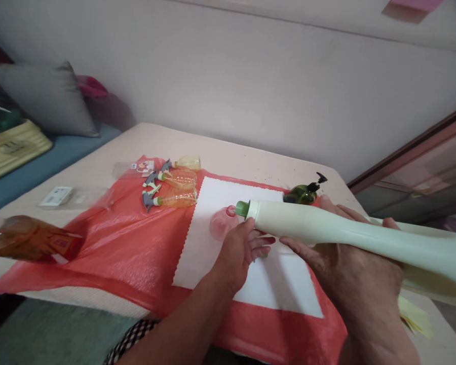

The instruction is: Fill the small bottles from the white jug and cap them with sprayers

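Observation:
A large pale green jug [307, 220] with a green spout [242, 208] is tilted on its side in front of me, the spout pointing left. My right hand [349, 253] holds it from beneath, partly hidden behind it. At the jug's neck is my left hand [247, 246]; the thumb touches the neck, while the fingers stretch out loosely below it. A translucent pink bottle [221, 224] with a ringed, uncapped neck stands just under the spout, on a white cloth [192, 263] with a scalloped edge. Whether liquid flows cannot be seen.
Several spray bottles [178, 197] lie left of the cloth on a red plastic sheet [137, 243]. Farther left are a large amber bottle [26, 238] and a clear package [76, 197]. A dark green pump bottle [302, 193] lies behind the jug. Yellow paper [414, 317] is at right.

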The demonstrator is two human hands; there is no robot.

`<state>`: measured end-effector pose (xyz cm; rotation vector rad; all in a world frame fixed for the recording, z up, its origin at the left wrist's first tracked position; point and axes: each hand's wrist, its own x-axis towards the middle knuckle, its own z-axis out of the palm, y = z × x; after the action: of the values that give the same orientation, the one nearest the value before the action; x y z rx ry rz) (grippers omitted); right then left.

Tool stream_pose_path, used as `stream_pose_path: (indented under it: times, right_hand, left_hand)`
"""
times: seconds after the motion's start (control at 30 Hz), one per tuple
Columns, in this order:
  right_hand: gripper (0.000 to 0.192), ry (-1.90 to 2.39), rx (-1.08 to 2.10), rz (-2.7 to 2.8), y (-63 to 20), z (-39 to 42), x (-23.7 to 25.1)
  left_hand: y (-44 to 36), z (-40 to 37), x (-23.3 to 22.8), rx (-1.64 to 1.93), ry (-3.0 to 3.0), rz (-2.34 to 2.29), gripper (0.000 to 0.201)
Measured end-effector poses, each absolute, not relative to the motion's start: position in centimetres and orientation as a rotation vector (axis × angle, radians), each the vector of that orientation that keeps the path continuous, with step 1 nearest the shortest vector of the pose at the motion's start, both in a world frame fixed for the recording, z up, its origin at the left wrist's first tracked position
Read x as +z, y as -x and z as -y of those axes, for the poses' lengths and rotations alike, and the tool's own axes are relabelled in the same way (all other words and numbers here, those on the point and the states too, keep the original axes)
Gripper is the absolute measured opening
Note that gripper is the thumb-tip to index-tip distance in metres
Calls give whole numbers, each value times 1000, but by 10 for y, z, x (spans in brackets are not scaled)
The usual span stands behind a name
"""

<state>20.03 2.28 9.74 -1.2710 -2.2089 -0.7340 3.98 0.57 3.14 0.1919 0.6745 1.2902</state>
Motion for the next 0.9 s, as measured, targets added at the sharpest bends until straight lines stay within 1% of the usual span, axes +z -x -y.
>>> stream_pose_path:
  times: [0.63, 0.9]
  right_hand:
    - [86, 1293, -724, 2214, -199, -20, 101]
    - [81, 1258, -849, 2235, -203, -22, 101]
  left_hand:
    - [-40, -4, 34, 1287, -214, -677, 36]
    - [-39, -5, 30, 1282, -219, -654, 36]
